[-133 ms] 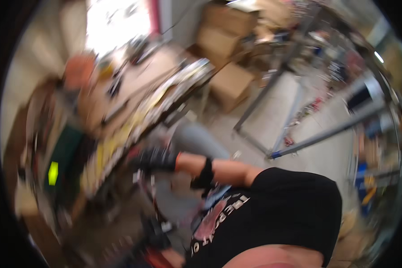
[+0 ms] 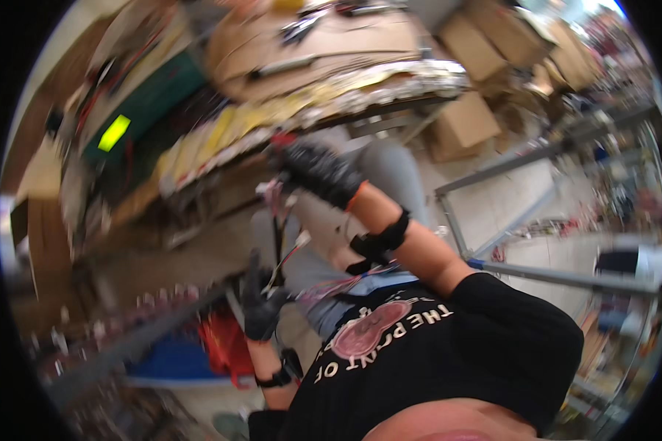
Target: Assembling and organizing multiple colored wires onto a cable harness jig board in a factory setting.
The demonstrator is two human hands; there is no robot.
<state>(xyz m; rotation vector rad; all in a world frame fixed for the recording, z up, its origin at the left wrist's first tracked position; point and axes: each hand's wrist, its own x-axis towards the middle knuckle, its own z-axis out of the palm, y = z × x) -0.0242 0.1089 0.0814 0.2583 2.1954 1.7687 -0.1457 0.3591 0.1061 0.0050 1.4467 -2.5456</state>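
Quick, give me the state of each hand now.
Left hand: gloved, closed on the lower part of a bundle of thin wires.
Right hand: gloved, closed on the upper end of the same bundle.

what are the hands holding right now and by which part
A bundle of thin coloured wires: the right hand grips its upper end, the left hand its lower end.

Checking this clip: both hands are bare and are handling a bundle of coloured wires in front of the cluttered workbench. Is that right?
Not quite. The head view shows the left hand and right hand in black gloves, not bare. The rest stands: they are handling a bundle of coloured wires in front of the cluttered workbench.
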